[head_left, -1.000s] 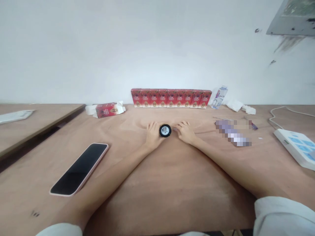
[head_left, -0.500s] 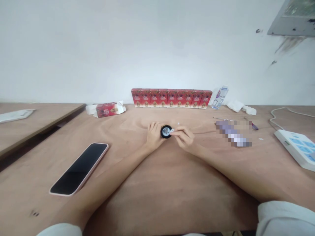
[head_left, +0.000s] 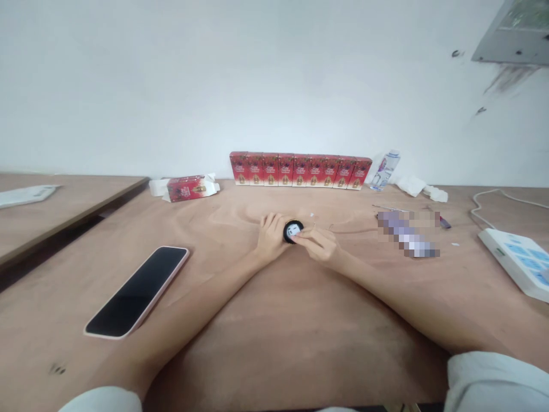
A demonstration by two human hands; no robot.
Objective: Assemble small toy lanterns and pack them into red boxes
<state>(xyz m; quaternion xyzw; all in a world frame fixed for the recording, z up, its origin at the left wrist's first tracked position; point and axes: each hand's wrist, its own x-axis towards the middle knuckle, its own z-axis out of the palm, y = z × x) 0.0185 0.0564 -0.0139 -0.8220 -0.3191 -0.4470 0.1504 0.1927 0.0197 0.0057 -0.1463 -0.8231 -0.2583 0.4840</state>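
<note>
- My left hand (head_left: 269, 233) cups the round black tin (head_left: 292, 230) on the bench (head_left: 274, 343), fingers curled round it.
- My right hand (head_left: 321, 243), flat beside it a second ago, now pinches its right edge.
- Red cartons (head_left: 299, 169) line the wall behind.

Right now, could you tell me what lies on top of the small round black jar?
A white label shows on the small round black jar. Fingertips of the right hand cover its right edge; the left hand holds its left side. The label's print is unreadable.
</note>
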